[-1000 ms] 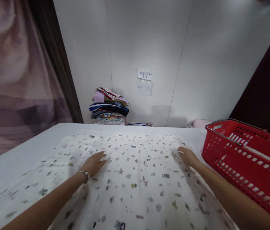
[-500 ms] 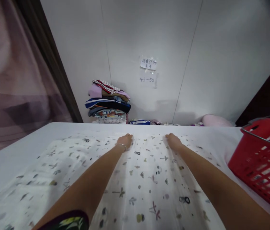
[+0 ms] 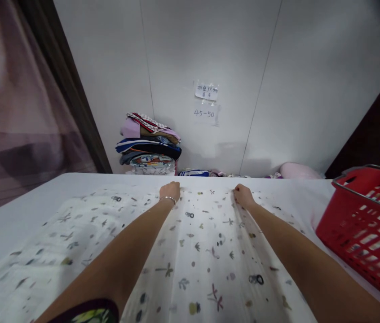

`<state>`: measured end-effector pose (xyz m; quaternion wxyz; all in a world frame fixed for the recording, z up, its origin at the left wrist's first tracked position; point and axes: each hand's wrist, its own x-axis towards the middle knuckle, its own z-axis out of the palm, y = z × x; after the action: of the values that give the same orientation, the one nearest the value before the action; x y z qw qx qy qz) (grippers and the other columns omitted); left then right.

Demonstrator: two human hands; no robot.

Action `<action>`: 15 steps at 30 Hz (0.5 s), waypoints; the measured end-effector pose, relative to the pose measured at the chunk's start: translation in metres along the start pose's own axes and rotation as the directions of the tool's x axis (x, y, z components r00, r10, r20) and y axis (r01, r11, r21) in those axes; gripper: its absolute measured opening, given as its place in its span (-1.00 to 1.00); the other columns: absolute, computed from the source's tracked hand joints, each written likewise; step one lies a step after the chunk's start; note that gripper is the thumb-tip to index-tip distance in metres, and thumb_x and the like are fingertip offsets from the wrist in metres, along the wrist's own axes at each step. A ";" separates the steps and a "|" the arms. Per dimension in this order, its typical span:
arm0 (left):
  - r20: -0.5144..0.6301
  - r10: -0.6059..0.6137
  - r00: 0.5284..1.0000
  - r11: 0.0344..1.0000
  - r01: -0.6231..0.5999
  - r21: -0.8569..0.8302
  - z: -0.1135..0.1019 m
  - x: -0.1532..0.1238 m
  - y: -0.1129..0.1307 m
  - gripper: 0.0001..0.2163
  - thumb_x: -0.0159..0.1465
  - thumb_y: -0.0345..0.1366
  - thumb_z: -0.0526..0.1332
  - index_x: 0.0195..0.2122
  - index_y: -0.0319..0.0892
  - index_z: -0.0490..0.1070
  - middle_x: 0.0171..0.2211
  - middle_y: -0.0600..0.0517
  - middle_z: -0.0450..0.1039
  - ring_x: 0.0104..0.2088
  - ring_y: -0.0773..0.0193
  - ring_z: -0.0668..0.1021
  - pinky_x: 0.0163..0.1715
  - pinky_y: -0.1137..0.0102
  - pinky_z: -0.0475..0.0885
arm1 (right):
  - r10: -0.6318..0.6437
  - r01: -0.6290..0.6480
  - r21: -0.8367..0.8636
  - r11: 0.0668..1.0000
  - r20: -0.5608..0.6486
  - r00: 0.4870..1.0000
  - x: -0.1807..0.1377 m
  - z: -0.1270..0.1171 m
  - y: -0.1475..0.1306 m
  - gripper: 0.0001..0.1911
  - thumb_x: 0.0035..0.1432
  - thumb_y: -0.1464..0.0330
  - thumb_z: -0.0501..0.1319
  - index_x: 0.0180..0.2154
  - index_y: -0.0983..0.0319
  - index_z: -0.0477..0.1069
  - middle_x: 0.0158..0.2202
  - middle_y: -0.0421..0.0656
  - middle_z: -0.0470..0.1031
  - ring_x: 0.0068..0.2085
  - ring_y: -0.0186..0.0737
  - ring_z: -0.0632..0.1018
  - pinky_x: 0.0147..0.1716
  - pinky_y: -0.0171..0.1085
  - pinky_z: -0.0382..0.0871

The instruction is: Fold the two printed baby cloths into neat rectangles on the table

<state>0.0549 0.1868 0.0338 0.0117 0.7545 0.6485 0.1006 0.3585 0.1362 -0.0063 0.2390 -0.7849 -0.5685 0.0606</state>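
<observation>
White printed cloth (image 3: 206,251) lies spread over the white table (image 3: 31,215), with little palm trees and leaves all over it. Its far end is close to the table's far edge. The left hand (image 3: 170,192) is near that far edge, with its fingers curled tight on the cloth. The right hand (image 3: 244,196) is near the same edge, farther along, and its fingers and thumb pinch the cloth too. Long soft folds run from both hands down the near part of the table. A thin bracelet (image 3: 168,198) goes around the left wrist.

At the right side of the table is a red basket (image 3: 340,211) full of holes, with a metal handle. Behind the table is a tall pile of folded clothes (image 3: 149,147). A paper sign (image 3: 205,114) saying 45-50 is on the wall (image 3: 206,40) behind the table. Left of the table hangs a pink curtain (image 3: 24,112).
</observation>
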 end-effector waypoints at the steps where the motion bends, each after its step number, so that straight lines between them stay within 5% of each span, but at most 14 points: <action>1: -0.009 -0.040 0.999 0.999 0.040 -0.016 -0.002 0.005 0.002 -0.75 0.19 -0.36 0.01 -0.18 -0.21 0.43 -0.20 -0.22 0.42 -0.15 0.05 0.49 -0.21 0.23 0.35 | 0.027 -0.027 0.016 1.000 -0.015 1.000 0.007 0.000 -0.001 -0.80 0.05 0.46 0.03 -0.30 0.27 0.40 -0.45 -0.16 0.45 -0.36 -0.28 0.43 -0.39 -0.38 0.21; 7: -0.024 -0.222 0.975 0.965 0.216 -0.146 0.001 0.027 0.010 -0.76 0.17 -0.36 0.04 -0.20 -0.19 0.43 -0.21 -0.22 0.47 -0.15 0.03 0.49 -0.25 0.24 0.36 | 0.114 -0.105 0.092 0.990 -0.095 0.989 0.025 0.010 -0.013 -0.79 0.00 0.45 0.05 -0.32 0.25 0.40 -0.37 -0.13 0.47 -0.32 -0.25 0.43 -0.37 -0.37 0.21; 15: 0.076 -0.343 0.936 0.852 0.344 -0.396 0.012 0.006 0.002 -0.78 0.17 -0.33 0.09 -0.20 -0.28 0.40 -0.18 -0.29 0.45 -0.14 -0.04 0.49 -0.26 0.18 0.36 | 0.155 -0.145 0.192 0.971 -0.040 0.987 0.008 0.012 -0.013 -0.78 -0.09 0.54 0.10 -0.35 0.26 0.42 -0.40 -0.11 0.48 -0.35 -0.24 0.47 -0.40 -0.36 0.27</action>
<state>0.0601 0.1937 0.0236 0.1854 0.6079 0.7379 0.2272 0.3456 0.1505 -0.0098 0.3221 -0.8008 -0.4927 0.1106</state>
